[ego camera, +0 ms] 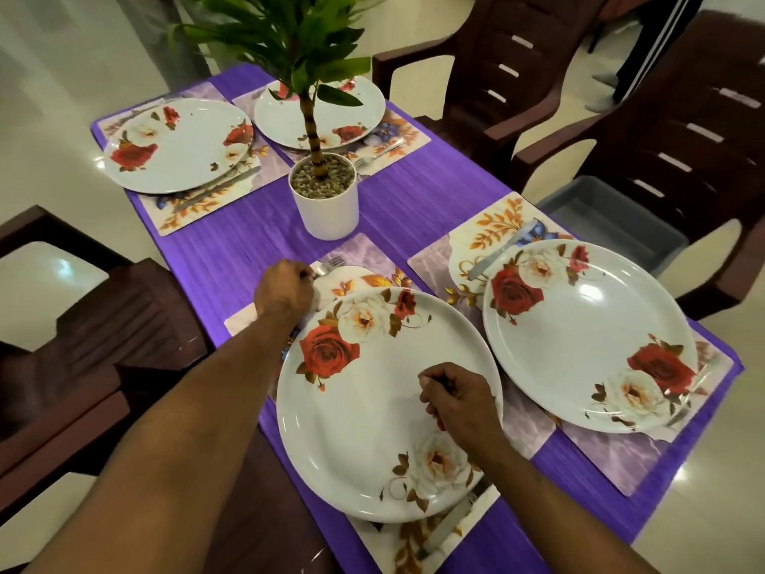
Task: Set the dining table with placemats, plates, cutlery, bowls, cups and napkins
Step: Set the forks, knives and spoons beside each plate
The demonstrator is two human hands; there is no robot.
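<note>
Both my arms stretched fwd. Left hand [282, 292] curled, pinching a fork [330, 266]; right hand [457, 397] fisted round a thin dark item.

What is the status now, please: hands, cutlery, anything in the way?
Left hand holds fork on near placemat. Right hand curled over near plate, contents unclear. Potted plant just beyond fork.

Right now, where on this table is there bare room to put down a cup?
Bare purple cloth lies between the white plant pot and the right near placemat. Another strip runs left of the pot, before the far left placemat. The near end is crowded: two plates nearly touch.
</note>
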